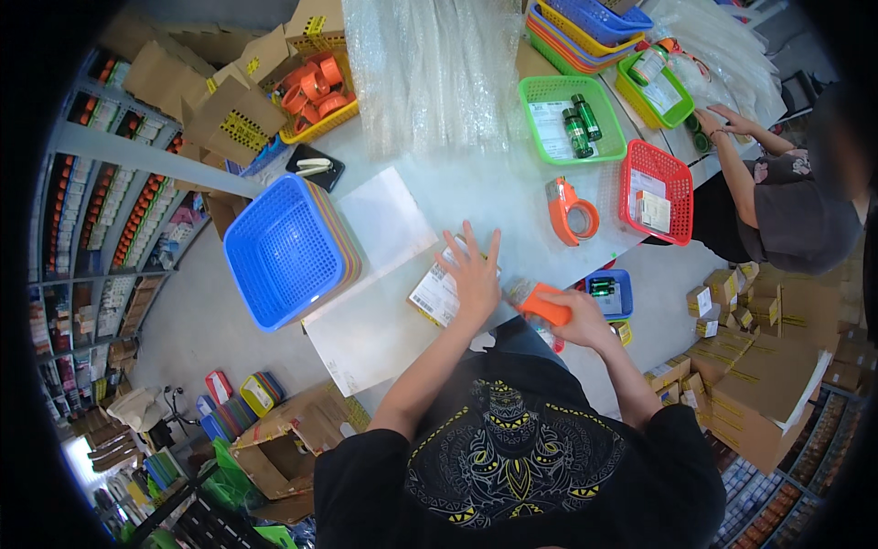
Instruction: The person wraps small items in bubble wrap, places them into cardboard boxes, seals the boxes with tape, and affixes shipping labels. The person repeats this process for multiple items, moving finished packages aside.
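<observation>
black shirt (517, 448) nearest, my splayed left hand (474, 282) steadies the parcel (433, 295), right hand (587, 318) gripping the tape dispenser (547, 306), likely sealing, next wanting firm pressure.

From here I can read no wording; I only make out a printed white label (433, 293) on the flat rectangular package (424, 312) beneath the left hand (476, 279), black marks on yellow tape (241, 131) across a brown cardboard box (208, 117), and white paper slips (547, 121) in the light-green perforated plastic basket (578, 158).
</observation>
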Tool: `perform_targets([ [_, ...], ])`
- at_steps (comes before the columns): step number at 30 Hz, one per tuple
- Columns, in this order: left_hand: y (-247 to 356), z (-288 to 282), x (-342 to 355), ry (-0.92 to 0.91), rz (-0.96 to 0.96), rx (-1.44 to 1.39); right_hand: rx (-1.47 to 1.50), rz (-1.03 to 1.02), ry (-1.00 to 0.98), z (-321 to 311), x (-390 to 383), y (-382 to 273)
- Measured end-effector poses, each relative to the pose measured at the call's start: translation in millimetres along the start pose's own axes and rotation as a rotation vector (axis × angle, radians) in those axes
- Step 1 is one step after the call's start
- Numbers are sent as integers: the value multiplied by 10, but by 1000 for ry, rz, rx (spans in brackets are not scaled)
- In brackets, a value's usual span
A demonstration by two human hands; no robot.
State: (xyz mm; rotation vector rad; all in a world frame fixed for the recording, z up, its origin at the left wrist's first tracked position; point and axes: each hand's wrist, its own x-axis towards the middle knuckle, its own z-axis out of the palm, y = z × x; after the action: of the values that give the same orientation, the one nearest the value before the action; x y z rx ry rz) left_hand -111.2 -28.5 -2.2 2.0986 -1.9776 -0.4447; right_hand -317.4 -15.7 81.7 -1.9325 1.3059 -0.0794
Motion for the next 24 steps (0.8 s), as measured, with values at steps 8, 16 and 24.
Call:
perform_targets([
  [8,-277,-471,-256,-385,-260,-1661,-7,-369,479,202,-529,-35],
  [16,-524,-719,-404,-276,-249,-1303,20,-387,344,361,-434,-406],
  [24,-1443,-404,244,131,-380,-833,43,-142,157,412,-520,-327],
])
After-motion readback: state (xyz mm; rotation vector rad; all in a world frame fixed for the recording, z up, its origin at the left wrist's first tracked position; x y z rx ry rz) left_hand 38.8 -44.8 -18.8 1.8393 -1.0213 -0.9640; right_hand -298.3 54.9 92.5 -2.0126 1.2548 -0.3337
